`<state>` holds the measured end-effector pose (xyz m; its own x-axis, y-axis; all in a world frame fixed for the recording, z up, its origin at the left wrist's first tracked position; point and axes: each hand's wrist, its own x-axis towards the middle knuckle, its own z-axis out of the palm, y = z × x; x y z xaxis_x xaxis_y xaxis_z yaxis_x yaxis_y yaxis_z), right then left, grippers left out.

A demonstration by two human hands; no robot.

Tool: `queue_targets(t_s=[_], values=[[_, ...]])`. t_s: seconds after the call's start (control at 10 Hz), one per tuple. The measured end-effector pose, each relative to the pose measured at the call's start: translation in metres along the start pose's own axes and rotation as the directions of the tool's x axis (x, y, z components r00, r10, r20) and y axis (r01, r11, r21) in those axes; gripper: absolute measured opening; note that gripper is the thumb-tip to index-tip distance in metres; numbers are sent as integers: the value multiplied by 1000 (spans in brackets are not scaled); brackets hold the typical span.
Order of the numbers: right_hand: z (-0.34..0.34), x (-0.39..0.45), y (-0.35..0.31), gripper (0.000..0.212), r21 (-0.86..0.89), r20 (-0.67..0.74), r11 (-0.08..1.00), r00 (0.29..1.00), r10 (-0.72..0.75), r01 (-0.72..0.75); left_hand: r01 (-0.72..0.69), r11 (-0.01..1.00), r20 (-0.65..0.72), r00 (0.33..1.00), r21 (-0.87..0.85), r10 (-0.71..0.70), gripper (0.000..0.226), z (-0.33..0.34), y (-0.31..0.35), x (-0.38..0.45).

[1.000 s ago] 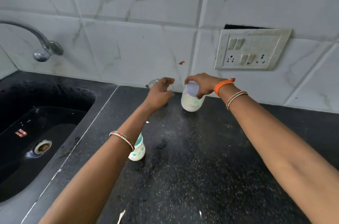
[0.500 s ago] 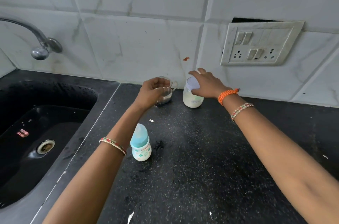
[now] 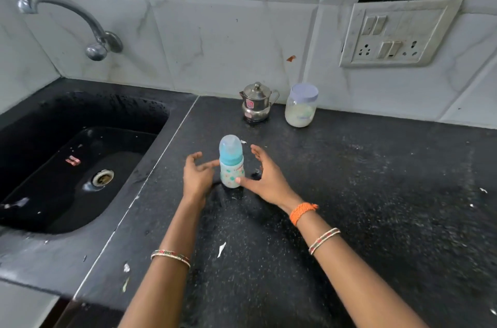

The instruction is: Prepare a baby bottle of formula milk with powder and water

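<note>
Both hands have left the back wall and now flank the small blue-capped baby bottle (image 3: 231, 163). Left hand (image 3: 197, 175) spread, fingers loosely curved, index fingertip touching the bottle. Right hand (image 3: 265, 177) open, thumb touching its base. Behind it: steel lidded pot (image 3: 256, 102), powder jar (image 3: 301, 105).

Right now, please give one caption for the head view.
Both hands flank the capped baby bottle on the counter.
</note>
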<state>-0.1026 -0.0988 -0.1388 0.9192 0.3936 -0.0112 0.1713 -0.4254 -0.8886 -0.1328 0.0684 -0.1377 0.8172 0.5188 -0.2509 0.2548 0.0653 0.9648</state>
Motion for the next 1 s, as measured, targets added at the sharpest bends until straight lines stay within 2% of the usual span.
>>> queue_targets(t_s=[0.1,0.2,0.3,0.4,0.6,0.8,0.9,1.0], values=[[17,-3,7,80,58,1,997,999,43,-43,-33,999,44,999,25,32,70,10,-7,-12],[16,-3,8,59,107,-70,993,996,50,-43,-59,993,136,990,107,44,80,19,-6,-11],[-1,-1,10,54,38,-152,999,988,41,-36,-64,996,270,962,70,43,77,31,-2,-11],[-25,7,16,52,-13,-263,1000,965,23,-27,-107,991,303,950,77,79,67,45,-3,-11],[-51,24,32,58,8,-306,993,945,113,-116,-122,987,291,953,102,88,47,59,-9,-6],[-49,25,34,60,-2,-265,993,957,117,-122,-144,986,259,959,87,117,40,57,-14,-6],[-52,11,28,82,-63,-225,987,966,129,-146,-237,953,258,948,187,185,37,61,-11,-14],[-52,-13,29,93,-166,-329,972,938,107,-169,-413,833,305,900,368,311,46,63,-12,-30]])
